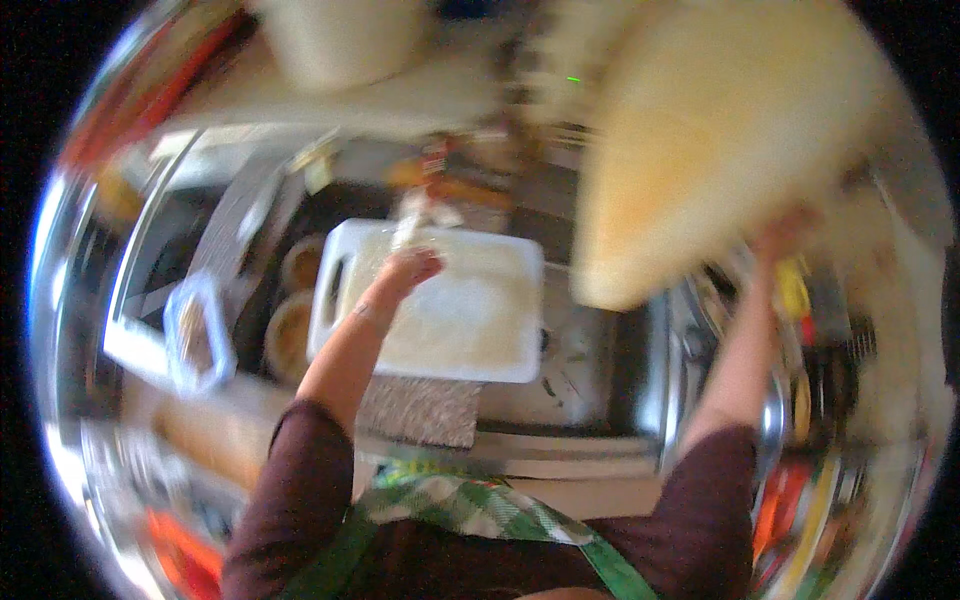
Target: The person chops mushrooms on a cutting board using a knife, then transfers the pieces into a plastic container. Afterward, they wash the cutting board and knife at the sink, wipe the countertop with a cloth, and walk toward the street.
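Over the left part of a white plastic cutting board [480, 300] is my left hand [416, 270], its fingers blurred. A whitish elongated thing [409, 225] shows just beyond it; whether the hand holds it is unclear. The board has a handle slot at its left end and looks wet. Out to the right, my right hand [787, 229] is raised by the lower edge of a large pale yellow panel [697, 150], perhaps a cupboard door. Motion blur hides whether its fingers grip the panel.
Left of the board stand two round brownish containers [291, 337] and a clear plastic tray [196, 334] with something in it. A metal sink basin [577, 367] lies to the right, and speckled countertop [424, 412] in front. A white rounded container [345, 45] stands at the back.
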Available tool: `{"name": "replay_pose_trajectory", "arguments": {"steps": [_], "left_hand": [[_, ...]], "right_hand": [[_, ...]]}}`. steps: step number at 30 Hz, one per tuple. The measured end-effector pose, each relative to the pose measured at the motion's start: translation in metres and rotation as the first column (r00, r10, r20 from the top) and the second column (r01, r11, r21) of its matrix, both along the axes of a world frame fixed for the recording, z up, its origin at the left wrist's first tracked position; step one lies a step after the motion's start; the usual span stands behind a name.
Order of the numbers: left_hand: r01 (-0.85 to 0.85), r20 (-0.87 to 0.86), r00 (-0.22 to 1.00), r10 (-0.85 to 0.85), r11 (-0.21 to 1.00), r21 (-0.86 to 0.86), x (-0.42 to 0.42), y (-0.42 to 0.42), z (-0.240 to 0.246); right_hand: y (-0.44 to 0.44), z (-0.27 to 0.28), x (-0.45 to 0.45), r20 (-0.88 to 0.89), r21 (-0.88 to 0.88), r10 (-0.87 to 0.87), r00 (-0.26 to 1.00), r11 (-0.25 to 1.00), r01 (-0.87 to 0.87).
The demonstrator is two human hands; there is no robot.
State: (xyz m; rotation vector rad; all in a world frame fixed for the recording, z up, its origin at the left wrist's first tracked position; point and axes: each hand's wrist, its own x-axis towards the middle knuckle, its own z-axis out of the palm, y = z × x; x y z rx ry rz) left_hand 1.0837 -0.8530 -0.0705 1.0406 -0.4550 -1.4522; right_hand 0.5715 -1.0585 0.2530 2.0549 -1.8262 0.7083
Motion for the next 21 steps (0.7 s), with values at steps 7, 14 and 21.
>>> {"name": "replay_pose_trajectory", "arguments": {"steps": [7, 14, 21], "left_hand": [[-0.216, 0.953, -0.117, -0.278, 0.944, 0.249, 0.148, 0.081, 0.032], [-0.668, 0.912, -0.16, -0.377, 0.722, 0.181, 0.268, 0.136, 0.043], [-0.541, 0.897, -0.121, -0.424, 0.786, 0.298, 0.321, 0.107, 0.004]], "right_hand": [[-0.058, -0.032, 0.014, 0.039, 0.261, 0.102, 0.994, 0.959, -0.108], [0.151, -0.188, 0.193, 0.743, 0.526, 0.231, 0.628, 0.379, -0.762], [0.308, -0.237, 0.432, 0.854, 0.416, 0.214, 0.474, 0.268, -0.869]]}}
